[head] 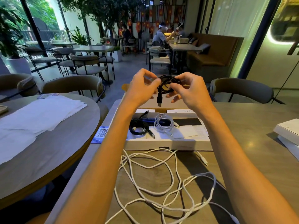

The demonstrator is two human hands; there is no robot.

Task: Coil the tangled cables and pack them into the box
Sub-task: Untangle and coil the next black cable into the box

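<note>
Both hands are raised over the far half of the box, working 1 black cable between them. Our left hand pinches the left side of the coil, thumb and fingertips curled in. Our right hand grips the right side, thumb on top and fingers curled beneath (the lower fingers look partly splayed, so we cannot tell how firmly they press). The cable is wound into a small loop held in the air, and its plug hangs straight down from the loop, untucked. We judge the step in hand to be finishing this coil. As we read it, the next move calls for securing the loose plug end so the loop does not spring apart, then lowering it into the box, which lies open on the table just beyond the tangle. 2 coils lie inside: a black coil at the left and a white coil just to its right, so free room seems to lie further right. Near us the white cables sprawl in a loose tangle, not yet coiled, and we cannot tell how many there are.
</note>
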